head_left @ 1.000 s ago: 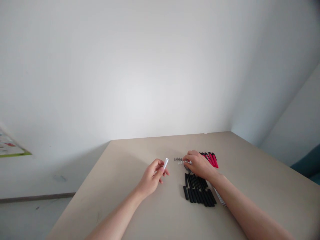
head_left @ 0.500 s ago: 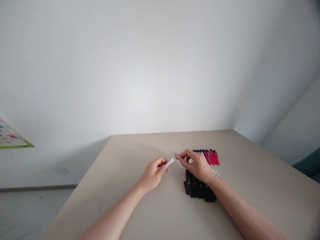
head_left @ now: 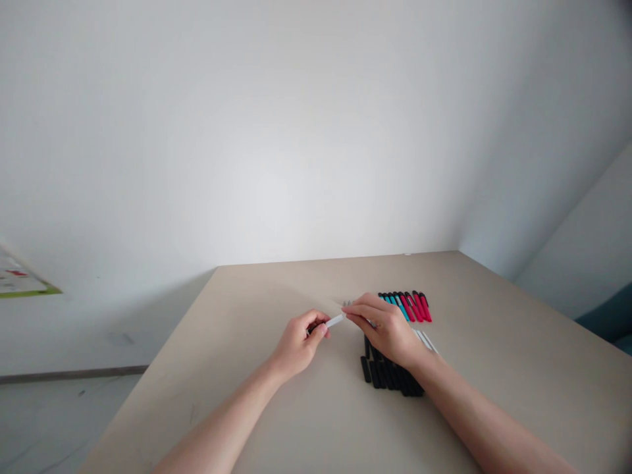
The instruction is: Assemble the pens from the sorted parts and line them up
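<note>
My left hand (head_left: 297, 342) is closed around a short clear tube (head_left: 335, 320) that points right. My right hand (head_left: 388, 327) pinches something small at the tube's free end; the piece is too small to make out. Both hands hover just above the beige table (head_left: 494, 355) and meet fingertip to fingertip. Under my right wrist lies a row of black pen parts (head_left: 388, 374). Beside my right hand rest a few clear tubes (head_left: 425, 341).
Red and teal pen caps (head_left: 409, 305) lie in a row beyond my right hand. Small grey tips (head_left: 347, 303) sit behind the fingers. A white wall stands behind the table, the floor shows at left, and a poster corner (head_left: 20, 283) is at far left.
My right hand lifted from the small grey tips and moved left to the tube's end. The left hand tilted the tube towards it. The hands now touch.
</note>
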### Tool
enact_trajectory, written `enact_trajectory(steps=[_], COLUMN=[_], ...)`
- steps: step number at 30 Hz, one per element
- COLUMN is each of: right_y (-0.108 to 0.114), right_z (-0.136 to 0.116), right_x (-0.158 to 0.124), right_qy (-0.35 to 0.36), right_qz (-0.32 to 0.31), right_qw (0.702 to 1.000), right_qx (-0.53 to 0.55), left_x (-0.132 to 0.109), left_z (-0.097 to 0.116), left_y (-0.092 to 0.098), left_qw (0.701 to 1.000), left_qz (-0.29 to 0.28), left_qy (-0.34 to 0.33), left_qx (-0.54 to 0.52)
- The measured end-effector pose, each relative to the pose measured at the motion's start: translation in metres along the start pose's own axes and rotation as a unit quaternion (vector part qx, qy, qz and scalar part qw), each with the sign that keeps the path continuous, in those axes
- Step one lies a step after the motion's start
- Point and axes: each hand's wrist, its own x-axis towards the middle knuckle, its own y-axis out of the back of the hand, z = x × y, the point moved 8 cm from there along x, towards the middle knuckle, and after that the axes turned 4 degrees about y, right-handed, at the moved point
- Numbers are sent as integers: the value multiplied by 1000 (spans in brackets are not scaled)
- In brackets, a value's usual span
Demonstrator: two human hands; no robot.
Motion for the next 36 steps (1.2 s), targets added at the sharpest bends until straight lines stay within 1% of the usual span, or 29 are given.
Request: enact_trajectory(steps=[3,10,15,17,20,22,23,24,25,26,27,29,31,32,34,36], right_y=[2,-8,-10,-9,4,21,31,41,49,57,63,69,73,76,82,85], right_z=[-1,-3,-10,-12,-7,5,14,26,39,54,69,95,113,118,124,125], right_x=[0,-2,-1,0,1,1,-1,-4,-8,-13,-20,-36,-54,-61,-72,-80], right_qy=[0,18,36,37,14,-35,-74,-123,-180,-242,-301,-393,-451,-467,-487,-499], right_qz=[10,-46,-73,-76,-40,7,28,43,43,28,-5,-103,-192,-215,-240,-253], right_qw=[1000,998,996,995,997,995,990,981,968,949,926,875,828,814,798,792], right_qx=[-5,-24,-40,-44,-57,-89,-112,-141,-170,-199,-226,-264,-273,-271,-260,-245], left_x=[0,0,0,0,0,1,1,1,2,2,2,2,2,2,2,2], left_z=[-1,-1,-3,-5,-8,-7,-6,-5,-4,-2,-1,1,1,1,2,2], left_y=[0,-2,-3,-3,-5,-4,-3,-2,-1,1,3,5,5,5,5,6], left_qw=[1000,1000,1000,999,995,990,987,984,983,983,984,988,990,990,990,990], left_qz=[3,-6,-8,-9,-19,-22,-21,-18,-13,-7,-1,10,11,10,9,11], left_qy=[2,-3,-1,9,42,55,56,53,48,42,34,19,13,13,13,15], left_qx=[1,-3,-17,-35,-87,-131,-151,-167,-177,-179,-173,-155,-143,-141,-139,-140])
